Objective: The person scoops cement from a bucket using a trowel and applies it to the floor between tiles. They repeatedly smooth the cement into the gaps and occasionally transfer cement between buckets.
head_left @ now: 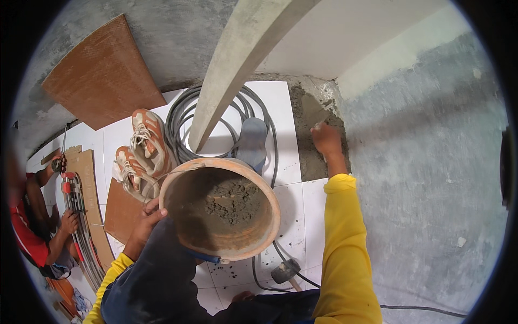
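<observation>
Gripping bucket (pixel 221 208) rim, left hand (pixel 144 222), right hand (pixel 326 139) on trowel (pixel 313 110)

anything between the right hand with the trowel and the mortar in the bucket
Nothing visible blocks it. The right hand is at the mortar bed by the wall; the bucket, steadied by the left hand, sits open-topped nearer the body. Only bare white tile lies between them.

My left hand (pixel 144 220) sits low and close to my body, fingers curled in a closed grip and the thumb on top, the wrist bent and the yellow cuff showing just behind it. My right arm is stretched far forward, nearly straight, sleeved in yellow to the wrist. My right hand (pixel 326 139) is clenched, knuckles up.
</observation>
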The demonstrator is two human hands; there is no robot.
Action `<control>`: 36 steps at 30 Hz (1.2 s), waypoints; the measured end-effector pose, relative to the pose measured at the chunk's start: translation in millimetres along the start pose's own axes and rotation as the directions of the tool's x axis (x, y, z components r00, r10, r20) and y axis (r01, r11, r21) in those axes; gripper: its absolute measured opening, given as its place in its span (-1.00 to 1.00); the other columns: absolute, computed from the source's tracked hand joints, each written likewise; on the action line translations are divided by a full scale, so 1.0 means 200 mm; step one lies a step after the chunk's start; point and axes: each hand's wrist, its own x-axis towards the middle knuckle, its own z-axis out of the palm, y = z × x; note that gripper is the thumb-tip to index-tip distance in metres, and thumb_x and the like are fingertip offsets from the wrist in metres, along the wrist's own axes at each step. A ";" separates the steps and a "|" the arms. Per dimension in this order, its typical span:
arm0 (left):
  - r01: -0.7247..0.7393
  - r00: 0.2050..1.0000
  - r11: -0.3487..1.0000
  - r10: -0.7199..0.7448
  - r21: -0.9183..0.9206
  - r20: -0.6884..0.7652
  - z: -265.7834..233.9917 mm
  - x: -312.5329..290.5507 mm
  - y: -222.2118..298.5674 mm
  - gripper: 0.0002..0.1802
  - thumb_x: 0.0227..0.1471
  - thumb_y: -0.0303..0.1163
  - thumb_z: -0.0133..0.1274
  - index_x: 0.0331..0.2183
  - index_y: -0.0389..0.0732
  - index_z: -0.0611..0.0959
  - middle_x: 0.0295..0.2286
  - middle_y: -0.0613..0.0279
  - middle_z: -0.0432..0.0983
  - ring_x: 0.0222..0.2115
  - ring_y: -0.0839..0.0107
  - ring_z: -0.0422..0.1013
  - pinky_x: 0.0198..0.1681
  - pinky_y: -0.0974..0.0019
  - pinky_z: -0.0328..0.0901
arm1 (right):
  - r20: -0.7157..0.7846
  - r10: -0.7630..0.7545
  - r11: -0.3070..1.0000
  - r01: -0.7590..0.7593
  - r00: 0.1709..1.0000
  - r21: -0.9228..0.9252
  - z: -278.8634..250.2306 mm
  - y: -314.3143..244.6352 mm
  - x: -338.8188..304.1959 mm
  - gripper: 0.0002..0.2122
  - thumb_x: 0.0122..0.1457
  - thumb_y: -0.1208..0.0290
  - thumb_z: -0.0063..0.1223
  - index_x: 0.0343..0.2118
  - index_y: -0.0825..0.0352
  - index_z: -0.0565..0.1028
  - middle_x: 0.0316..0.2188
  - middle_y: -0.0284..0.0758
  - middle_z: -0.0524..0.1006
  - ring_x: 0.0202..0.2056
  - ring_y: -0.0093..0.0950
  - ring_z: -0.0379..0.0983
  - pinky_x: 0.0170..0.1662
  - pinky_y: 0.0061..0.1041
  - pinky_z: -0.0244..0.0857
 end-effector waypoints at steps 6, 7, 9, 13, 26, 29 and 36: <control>0.003 1.000 1.000 -0.003 -0.001 0.006 0.00 -0.01 -0.01 -0.41 0.13 -0.45 0.22 0.19 -0.29 0.52 0.03 0.10 0.59 0.00 0.33 0.52 0.14 0.25 0.37 | 0.030 -0.009 0.999 0.008 0.999 0.042 0.08 0.05 -0.03 -0.61 0.26 0.09 0.08 -0.12 0.39 0.58 -0.08 0.09 0.59 0.02 0.08 0.48 0.11 -0.03 0.35; 0.006 1.000 1.000 -0.006 0.010 0.000 -0.01 -0.01 0.00 -0.41 0.13 -0.45 0.22 0.19 -0.29 0.52 0.03 0.10 0.59 0.01 0.33 0.52 0.14 0.25 0.37 | 0.028 -0.074 0.996 0.072 0.997 0.047 0.10 0.05 -0.04 -0.61 0.26 0.09 0.07 -0.12 0.38 0.58 -0.08 0.08 0.59 0.02 0.09 0.48 0.10 -0.02 0.35; 0.012 1.000 1.000 -0.012 0.005 -0.020 -0.04 -0.03 -0.01 -0.41 0.13 -0.44 0.22 0.19 -0.29 0.52 0.03 0.10 0.59 0.01 0.34 0.51 0.14 0.25 0.36 | -0.005 0.020 0.994 -0.019 1.000 0.110 0.10 -0.02 -0.08 -0.61 0.26 0.08 0.08 -0.12 0.37 0.57 -0.09 0.07 0.59 0.01 0.09 0.48 0.10 -0.01 0.34; 0.041 0.999 0.999 -0.041 0.003 -0.027 0.00 -0.05 0.04 -0.40 0.13 -0.43 0.23 0.19 -0.29 0.53 0.02 0.10 0.59 0.03 0.35 0.50 0.15 0.26 0.34 | 0.064 0.048 0.991 -0.055 0.997 0.118 0.07 -0.09 -0.12 -0.60 0.28 0.07 0.06 -0.14 0.39 0.55 -0.11 0.10 0.59 0.01 0.09 0.49 0.09 0.00 0.34; 0.018 1.000 1.000 -0.018 0.002 -0.021 0.05 -0.02 0.02 -0.36 0.13 -0.39 0.23 0.22 -0.31 0.47 0.06 0.07 0.56 0.05 0.33 0.48 0.18 0.25 0.31 | 0.211 0.058 0.993 -0.078 0.976 0.087 -0.02 -0.11 -0.03 -0.55 0.32 0.04 0.02 -0.16 0.46 0.56 -0.17 0.12 0.61 -0.05 0.09 0.53 0.03 -0.02 0.38; 0.019 0.997 0.999 -0.017 0.035 -0.081 0.07 -0.07 0.07 -0.30 0.12 -0.35 0.26 0.24 -0.30 0.43 0.06 0.10 0.54 0.06 0.36 0.46 0.19 0.26 0.31 | 0.213 0.074 0.977 -0.114 0.974 0.181 -0.19 -0.19 -0.42 -0.57 0.32 0.04 0.06 -0.15 0.43 0.57 -0.18 0.07 0.62 -0.08 0.07 0.55 -0.01 -0.06 0.40; -0.158 0.986 0.970 0.147 0.184 0.072 0.30 0.01 0.15 -0.47 0.10 -0.43 0.32 0.08 -0.21 0.52 -0.16 0.37 0.52 -0.15 0.58 0.43 -0.02 0.39 0.33 | 0.099 0.339 0.780 -0.339 0.936 0.526 -0.58 -0.13 -1.39 -0.70 0.39 0.35 -0.10 0.03 0.46 0.44 -0.39 -0.15 0.56 -0.38 -0.36 0.57 -0.25 -0.37 0.45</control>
